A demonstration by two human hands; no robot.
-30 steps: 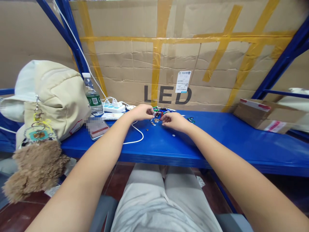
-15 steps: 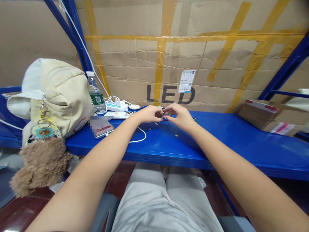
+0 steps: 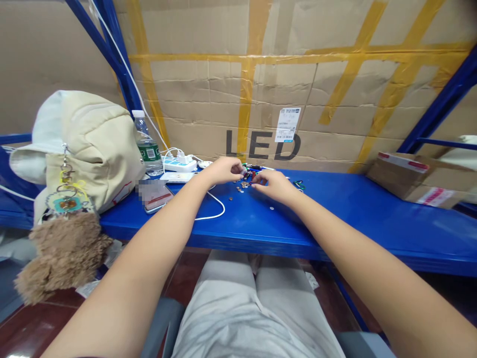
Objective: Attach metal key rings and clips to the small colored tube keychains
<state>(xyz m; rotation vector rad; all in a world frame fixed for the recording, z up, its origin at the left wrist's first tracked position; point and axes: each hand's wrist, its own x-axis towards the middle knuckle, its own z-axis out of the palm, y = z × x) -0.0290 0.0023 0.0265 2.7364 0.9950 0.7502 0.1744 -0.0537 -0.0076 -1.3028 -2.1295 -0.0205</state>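
My left hand [image 3: 228,170] is above the far middle of the blue table, its fingers curled in a pinch. A small shiny thing shows at its fingertips, too small to name. To the right, my right hand [image 3: 275,186] has thumb and fingertips apart, over the edge of a small heap of coin-like discs [image 3: 244,184]. Dark red and black bits show between the two hands, partly hidden by the fingers. Behind them lie several pens [image 3: 257,167]. A single pale disc [image 3: 272,208] and a brown disc [image 3: 230,198] lie nearer the front edge.
At the left stand a cream bag [image 3: 100,144] with a brown plush charm [image 3: 65,248], a water bottle [image 3: 148,146], a power strip [image 3: 181,163] and a phone [image 3: 156,199]. A green-handled item [image 3: 299,185] lies right of my hands. A cardboard box [image 3: 421,179] sits far right.
My hands have moved apart from where their fingertips met. The left shifted slightly left, the right lower, and the heap of discs and the pens now show between them.
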